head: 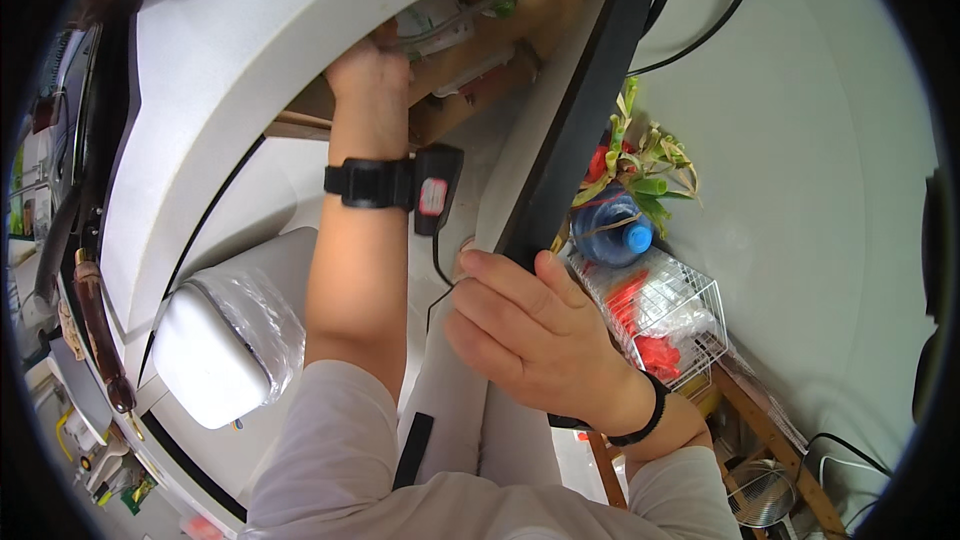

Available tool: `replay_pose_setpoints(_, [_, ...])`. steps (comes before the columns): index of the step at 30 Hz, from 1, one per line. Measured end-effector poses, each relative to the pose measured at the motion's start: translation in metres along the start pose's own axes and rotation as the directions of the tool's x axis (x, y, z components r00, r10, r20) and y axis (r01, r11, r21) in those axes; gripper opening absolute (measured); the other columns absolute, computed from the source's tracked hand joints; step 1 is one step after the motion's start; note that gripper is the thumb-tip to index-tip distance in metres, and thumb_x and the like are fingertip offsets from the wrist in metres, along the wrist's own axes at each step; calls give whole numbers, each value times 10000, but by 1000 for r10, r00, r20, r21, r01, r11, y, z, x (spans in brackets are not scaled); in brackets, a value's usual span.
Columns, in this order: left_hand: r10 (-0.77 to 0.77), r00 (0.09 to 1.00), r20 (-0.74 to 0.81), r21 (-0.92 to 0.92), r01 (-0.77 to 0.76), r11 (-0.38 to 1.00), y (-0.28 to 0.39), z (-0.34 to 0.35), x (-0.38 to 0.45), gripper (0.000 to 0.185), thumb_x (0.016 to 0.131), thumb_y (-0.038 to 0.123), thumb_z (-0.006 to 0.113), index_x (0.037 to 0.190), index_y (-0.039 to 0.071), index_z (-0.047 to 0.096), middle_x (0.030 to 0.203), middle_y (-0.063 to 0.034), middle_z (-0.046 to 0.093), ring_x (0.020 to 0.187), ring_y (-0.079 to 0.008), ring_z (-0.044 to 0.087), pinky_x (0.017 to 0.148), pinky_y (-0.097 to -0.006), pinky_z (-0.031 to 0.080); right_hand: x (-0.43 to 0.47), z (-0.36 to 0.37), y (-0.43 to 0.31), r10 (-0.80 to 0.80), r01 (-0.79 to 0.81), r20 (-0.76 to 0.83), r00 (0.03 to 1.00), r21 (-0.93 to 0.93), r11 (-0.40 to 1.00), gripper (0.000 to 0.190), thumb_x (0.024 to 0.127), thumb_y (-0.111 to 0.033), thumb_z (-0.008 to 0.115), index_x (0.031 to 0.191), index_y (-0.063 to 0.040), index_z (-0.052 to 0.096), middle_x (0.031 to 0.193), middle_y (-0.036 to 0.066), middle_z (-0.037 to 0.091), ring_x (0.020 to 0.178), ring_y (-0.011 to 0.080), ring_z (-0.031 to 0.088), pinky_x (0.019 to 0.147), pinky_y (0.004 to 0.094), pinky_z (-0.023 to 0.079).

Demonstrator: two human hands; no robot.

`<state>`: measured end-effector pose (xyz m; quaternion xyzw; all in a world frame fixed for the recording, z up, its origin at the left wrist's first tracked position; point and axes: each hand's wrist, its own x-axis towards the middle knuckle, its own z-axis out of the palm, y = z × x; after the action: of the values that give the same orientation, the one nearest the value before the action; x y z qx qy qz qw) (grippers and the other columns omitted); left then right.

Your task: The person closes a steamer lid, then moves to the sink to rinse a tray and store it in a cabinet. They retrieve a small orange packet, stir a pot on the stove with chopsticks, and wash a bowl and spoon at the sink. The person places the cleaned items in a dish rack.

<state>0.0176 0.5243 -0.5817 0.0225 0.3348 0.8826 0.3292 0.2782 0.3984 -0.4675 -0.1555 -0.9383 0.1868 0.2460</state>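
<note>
My left hand (pixel 371 64) reaches into a compartment below a curved white edge (pixel 172 75); its fingers are mostly hidden, so what they touch does not show. A black strap with a small black device (pixel 437 191) and a cable is on that wrist. Beside the hand, packages in clear and white plastic (pixel 442 22) lie behind a transparent bin front, with something green among them. My right hand (pixel 532 322) grips the lower end of a dark-edged door (pixel 577 112), fingers on its pale inner face and thumb by the black edge.
A white bin (pixel 217 360) with a plastic liner stands at lower left. To the right are a large blue water bottle (pixel 611 229), leafy green stalks (pixel 652 180), a white wire basket (pixel 705 300) with red and clear bags, a wooden frame (pixel 772 427) and a pale wall.
</note>
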Motion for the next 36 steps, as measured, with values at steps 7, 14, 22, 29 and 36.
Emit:
replay_pose_setpoints(7, [-79, 996, 48, 19, 78, 997, -6, -25, 28, 433, 914, 337, 469, 1249, 62, 469, 1241, -120, 511, 1121, -288, 480, 932, -386, 417, 4, -9, -3, 28, -26, 71, 997, -33, 999, 175, 741, -126, 571, 915, -136, 564, 1070, 6, 561, 1186, 185, 480, 1069, 392, 245])
replay_pose_setpoints(14, [-71, 994, 77, 386, 36, 922, -16, -26, 38, 431, 922, 298, 466, 1272, 46, 446, 1276, -130, 489, 1148, -294, 466, 922, -380, 429, 4, -10, 1, 2, -1, 96, 995, -18, 1000, 179, 747, -157, 554, 925, -141, 566, 1073, -6, 558, 1203, 166, 463, 1057, 363, 257])
replay_pose_setpoints(22, [-138, 925, 354, 935, -352, 39, -5, -41, 36, 432, 931, 254, 462, 1298, 28, 419, 1315, -142, 463, 1178, -300, 450, 911, -373, 442, 6, -7, 3, -31, 32, 97, 995, -11, 999, 133, 763, -112, 591, 882, -167, 565, 1042, -11, 572, 1163, 183, 500, 1126, 446, 126])
replay_pose_setpoints(29, [53, 902, 428, 879, -402, -258, 8, -45, -3, 280, 923, 182, 504, 1124, -7, 551, 1114, -140, 584, 993, -277, 551, 803, -341, 459, 10, -5, -1, 29, -36, 79, 996, 80, 996, 136, 756, -107, 582, 885, -142, 564, 1049, 6, 576, 1149, 205, 507, 1033, 426, 272])
replay_pose_setpoints(36, [-429, 901, 68, 735, 245, 632, 51, -32, -99, 389, 926, 172, 520, 1265, -15, 477, 1203, -124, 553, 1121, -221, 517, 939, -324, 405, 41, 3, -10, 56, -63, 57, 997, 129, 990, 307, 720, -98, 561, 1022, -46, 564, 1127, 88, 540, 1172, 269, 476, 944, 438, 374])
